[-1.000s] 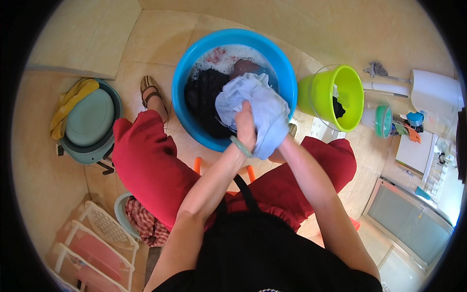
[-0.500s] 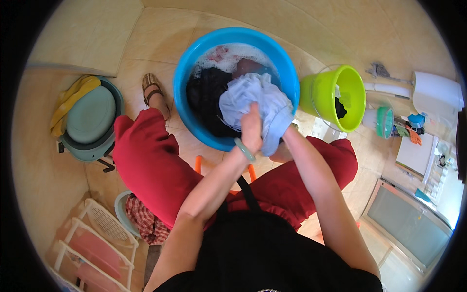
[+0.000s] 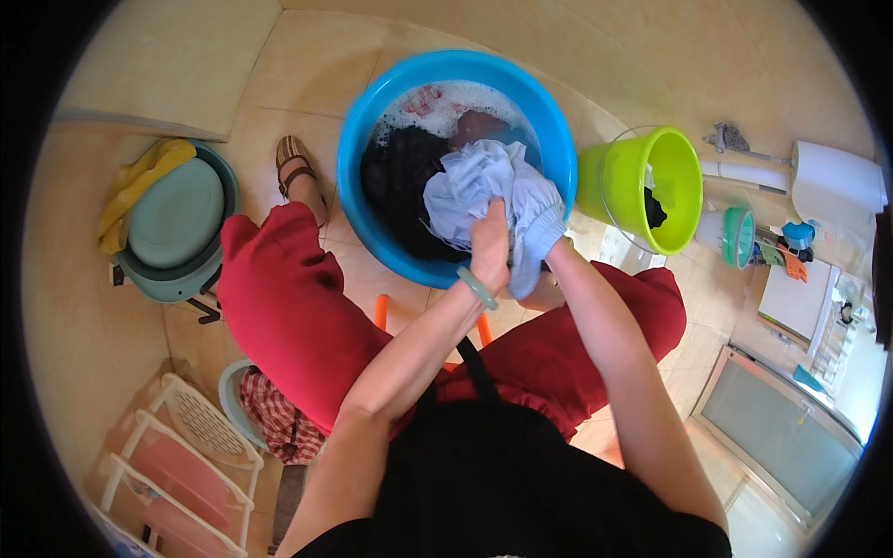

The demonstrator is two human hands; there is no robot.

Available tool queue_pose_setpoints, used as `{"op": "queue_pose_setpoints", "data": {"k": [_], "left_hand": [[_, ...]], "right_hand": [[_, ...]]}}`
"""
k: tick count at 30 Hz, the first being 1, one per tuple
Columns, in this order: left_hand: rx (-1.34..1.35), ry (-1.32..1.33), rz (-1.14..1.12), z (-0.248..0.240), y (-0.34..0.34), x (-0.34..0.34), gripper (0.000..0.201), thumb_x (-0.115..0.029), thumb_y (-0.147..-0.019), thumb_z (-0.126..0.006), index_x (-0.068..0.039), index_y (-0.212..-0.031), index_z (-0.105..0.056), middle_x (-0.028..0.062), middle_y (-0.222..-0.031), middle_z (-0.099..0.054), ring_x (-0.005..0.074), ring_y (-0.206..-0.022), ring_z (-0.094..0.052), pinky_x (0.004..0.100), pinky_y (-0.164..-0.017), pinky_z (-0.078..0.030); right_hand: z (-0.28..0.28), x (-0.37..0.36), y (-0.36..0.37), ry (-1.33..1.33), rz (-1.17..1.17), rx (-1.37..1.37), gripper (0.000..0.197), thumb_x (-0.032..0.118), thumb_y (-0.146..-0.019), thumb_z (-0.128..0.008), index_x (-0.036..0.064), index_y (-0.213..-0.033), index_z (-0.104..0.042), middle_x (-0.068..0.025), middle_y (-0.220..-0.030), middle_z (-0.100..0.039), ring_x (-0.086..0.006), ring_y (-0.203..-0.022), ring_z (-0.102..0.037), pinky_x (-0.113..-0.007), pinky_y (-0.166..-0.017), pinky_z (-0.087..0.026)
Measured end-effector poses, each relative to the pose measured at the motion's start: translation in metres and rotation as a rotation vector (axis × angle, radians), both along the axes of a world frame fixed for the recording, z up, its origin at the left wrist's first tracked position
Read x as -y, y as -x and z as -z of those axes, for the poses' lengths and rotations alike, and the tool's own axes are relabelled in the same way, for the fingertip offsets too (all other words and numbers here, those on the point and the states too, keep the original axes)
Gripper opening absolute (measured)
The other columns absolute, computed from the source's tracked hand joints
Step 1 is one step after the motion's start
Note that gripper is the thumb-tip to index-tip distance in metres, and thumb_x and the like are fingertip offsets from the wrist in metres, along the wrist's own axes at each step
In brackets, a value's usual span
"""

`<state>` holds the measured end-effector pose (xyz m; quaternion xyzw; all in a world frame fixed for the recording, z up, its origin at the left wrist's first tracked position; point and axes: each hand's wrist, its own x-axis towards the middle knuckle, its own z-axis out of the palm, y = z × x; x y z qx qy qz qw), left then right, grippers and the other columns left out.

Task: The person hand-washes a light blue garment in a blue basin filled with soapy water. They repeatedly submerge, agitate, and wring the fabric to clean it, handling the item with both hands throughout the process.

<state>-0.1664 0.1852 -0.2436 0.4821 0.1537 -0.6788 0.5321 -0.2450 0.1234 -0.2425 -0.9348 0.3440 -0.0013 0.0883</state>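
Observation:
A wet light blue garment point(image 3: 479, 177) lies bunched over the near right side of a blue basin point(image 3: 358, 219). My left hand point(image 3: 490, 240), with a pale green bangle at its wrist, is closed on the garment's near part. Under a gathered, cuff-like edge of the same cloth goes my right hand point(image 3: 561, 251); its fingers are hidden there. Dark clothes point(image 3: 405, 181) soak in the basin beside the garment. White suds point(image 3: 465, 98) float along the far side, with some reddish cloth showing among them.
A lime-green bucket point(image 3: 674, 167) with dark cloth inside stands right of the basin. Left are stacked grey-green basins point(image 3: 177, 219) with a yellow cloth point(image 3: 139, 191). A white rack point(image 3: 200, 418) and a basin holding checked cloth point(image 3: 279, 418) sit at lower left.
The whole view has shifted slightly, so the basin and bucket appear a little further right. Both hands stay at the light blue garment, with hardly any change in their hold.

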Motion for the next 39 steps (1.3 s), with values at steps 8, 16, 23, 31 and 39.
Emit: {"op": "queue_pose_setpoints", "data": {"k": [8,16,23,31,39], "left_hand": [[-0.581,0.344,-0.1,0.027,-0.041,-0.001,0.048,-0.035,-0.093,-0.042,0.006,-0.116,-0.052,0.0167,-0.107,-0.06,0.0257,-0.091,-0.06,0.0389,-0.083,-0.049],[-0.103,0.113,-0.165,-0.014,-0.002,0.003,0.049,-0.038,-0.093,-0.045,0.004,-0.118,-0.052,0.0105,-0.113,-0.059,0.0208,-0.096,-0.059,0.0331,-0.088,-0.046],[-0.215,0.14,-0.366,0.001,-0.03,-0.005,0.053,-0.038,-0.092,-0.049,-0.001,-0.129,-0.045,0.0103,-0.13,-0.05,0.0212,-0.118,-0.049,0.0336,-0.099,-0.038],[-0.209,-0.104,-0.264,0.053,-0.009,-0.032,0.072,-0.028,-0.074,-0.069,-0.003,-0.132,-0.034,0.0102,-0.125,-0.044,0.0229,-0.112,-0.045,0.0344,-0.099,-0.033],[1.036,0.002,-0.005,0.016,-0.048,-0.011,0.081,-0.021,-0.072,-0.071,-0.012,-0.14,-0.028,0.0189,-0.138,-0.029,0.0339,-0.12,-0.038,0.0404,-0.1,-0.033]], "right_hand": [[-0.023,-0.081,-0.007,-0.098,-0.136,0.068,0.037,0.028,-0.087,-0.053,0.0041,-0.115,-0.055,-0.0127,-0.114,-0.055,-0.0278,-0.107,-0.05,-0.038,-0.094,-0.039],[-0.107,-0.001,-0.049,0.052,0.298,0.285,0.016,0.022,-0.083,-0.051,0.0089,-0.075,-0.053,-0.013,-0.06,-0.051,-0.0298,-0.054,-0.056,-0.042,-0.047,-0.043],[-0.114,0.018,0.033,-0.622,0.652,0.804,0.016,0.024,-0.084,-0.05,0.009,-0.077,-0.054,-0.0129,-0.064,-0.052,-0.0299,-0.058,-0.056,-0.041,-0.051,-0.043],[-0.1,-0.002,0.048,-0.719,0.722,0.863,0.018,0.026,-0.084,-0.049,0.0092,-0.08,-0.055,-0.0128,-0.067,-0.053,-0.03,-0.064,-0.057,-0.04,-0.056,-0.043],[-0.09,0.001,0.059,-0.709,0.747,0.863,0.02,0.027,-0.084,-0.049,0.0093,-0.082,-0.056,-0.0127,-0.071,-0.055,-0.0302,-0.069,-0.057,-0.039,-0.06,-0.044]]}}
